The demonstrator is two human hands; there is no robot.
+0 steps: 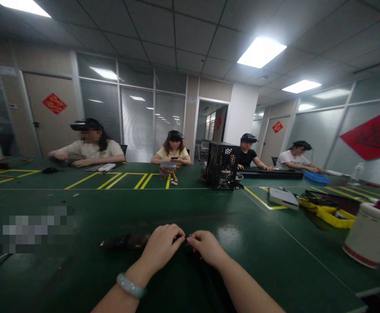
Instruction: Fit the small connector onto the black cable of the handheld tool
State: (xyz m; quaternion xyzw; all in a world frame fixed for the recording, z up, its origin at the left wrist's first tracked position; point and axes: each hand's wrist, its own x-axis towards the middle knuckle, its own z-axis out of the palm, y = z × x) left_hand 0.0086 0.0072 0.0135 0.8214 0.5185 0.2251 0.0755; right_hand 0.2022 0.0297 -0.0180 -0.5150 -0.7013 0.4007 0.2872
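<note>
My left hand (164, 246) and my right hand (208, 248) meet just above the green table (111, 278), fingertips nearly touching. Both are closed in a pinch on small dark pieces too small to name. A pale bangle (130, 285) circles the left wrist. Left of my left hand lies a dark, elongated bundle (125, 242), partly hidden behind that hand. Something long and black (212, 278) runs from below my right hand toward the near edge, between the forearms.
A black computer case (223, 166) stands across the table. Right are a silver box (283, 198), yellow tray (335, 216), blue basket (316, 177) and white container (370, 234). A wired power unit (169, 167) lies ahead. Several people sit at the far side.
</note>
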